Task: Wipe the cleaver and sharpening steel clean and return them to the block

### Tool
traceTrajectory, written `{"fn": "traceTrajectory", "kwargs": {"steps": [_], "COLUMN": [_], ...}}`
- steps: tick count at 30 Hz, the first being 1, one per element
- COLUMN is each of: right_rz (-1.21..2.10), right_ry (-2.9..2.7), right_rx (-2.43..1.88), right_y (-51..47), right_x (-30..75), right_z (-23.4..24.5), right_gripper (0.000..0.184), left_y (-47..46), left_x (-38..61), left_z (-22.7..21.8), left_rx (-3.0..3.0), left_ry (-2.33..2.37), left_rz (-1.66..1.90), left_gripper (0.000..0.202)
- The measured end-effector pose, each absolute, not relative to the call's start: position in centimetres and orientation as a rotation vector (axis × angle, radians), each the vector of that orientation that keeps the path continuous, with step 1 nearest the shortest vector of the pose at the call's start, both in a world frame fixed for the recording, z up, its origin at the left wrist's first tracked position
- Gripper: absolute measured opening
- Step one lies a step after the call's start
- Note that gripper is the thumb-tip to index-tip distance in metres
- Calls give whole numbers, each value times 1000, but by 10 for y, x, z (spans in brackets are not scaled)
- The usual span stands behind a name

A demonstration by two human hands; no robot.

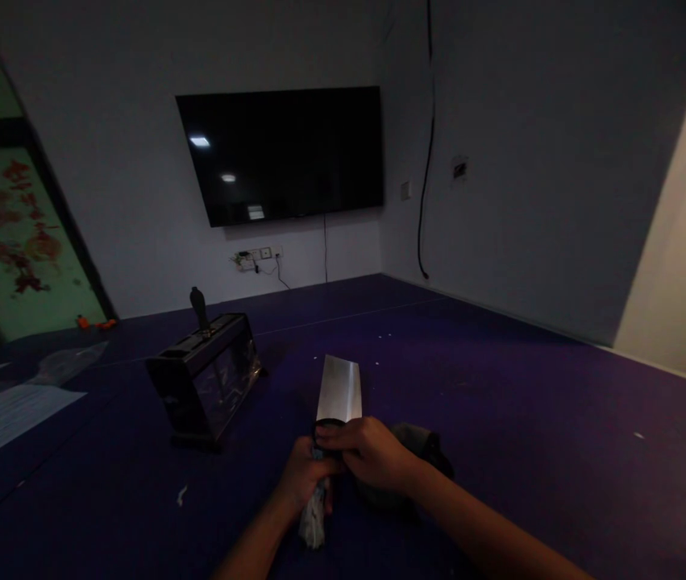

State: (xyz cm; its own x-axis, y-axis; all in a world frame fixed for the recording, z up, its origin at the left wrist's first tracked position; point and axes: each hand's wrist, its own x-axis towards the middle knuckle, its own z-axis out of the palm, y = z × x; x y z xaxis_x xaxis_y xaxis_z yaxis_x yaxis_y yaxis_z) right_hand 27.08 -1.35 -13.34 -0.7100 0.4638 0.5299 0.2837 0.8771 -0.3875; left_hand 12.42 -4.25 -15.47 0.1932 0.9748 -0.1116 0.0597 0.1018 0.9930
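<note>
A cleaver (pixel 338 389) with a wide shiny blade points away from me, held low in the middle of the view. My right hand (pixel 372 455) is closed around its dark handle just behind the blade. My left hand (pixel 307 477) is closed right beside it on a crumpled pale cloth (pixel 313 524) that hangs down below the handle. A dark knife block (pixel 203 379) with a see-through side stands to the left on the purple floor (pixel 500 403). One black knife handle (pixel 198 307) sticks up from its top.
A dark wall-mounted screen (pixel 285 153) hangs ahead, with sockets (pixel 256 258) and cables below it. A dark bundle (pixel 424 443) lies just behind my right hand. Pale sheets (pixel 4 411) lie on the floor at left, near a glass door (pixel 10 242) with red decoration.
</note>
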Motion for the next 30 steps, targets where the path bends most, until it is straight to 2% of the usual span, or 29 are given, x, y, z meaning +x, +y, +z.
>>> {"fn": "traceTrajectory", "kwargs": {"steps": [11, 30], "right_rz": [399, 288], "right_ry": [-2428, -2329], "right_rx": [-518, -585], "right_y": [-13, 3], "right_x": [273, 283], "right_z": [-131, -137], "right_gripper": [54, 50], "left_y": [-45, -44], "left_x": [127, 129], "left_z": [-155, -157], "left_rx": [1271, 988], "left_ry": [1139, 1179], "left_rz": [999, 1217], "left_gripper": [37, 24]}}
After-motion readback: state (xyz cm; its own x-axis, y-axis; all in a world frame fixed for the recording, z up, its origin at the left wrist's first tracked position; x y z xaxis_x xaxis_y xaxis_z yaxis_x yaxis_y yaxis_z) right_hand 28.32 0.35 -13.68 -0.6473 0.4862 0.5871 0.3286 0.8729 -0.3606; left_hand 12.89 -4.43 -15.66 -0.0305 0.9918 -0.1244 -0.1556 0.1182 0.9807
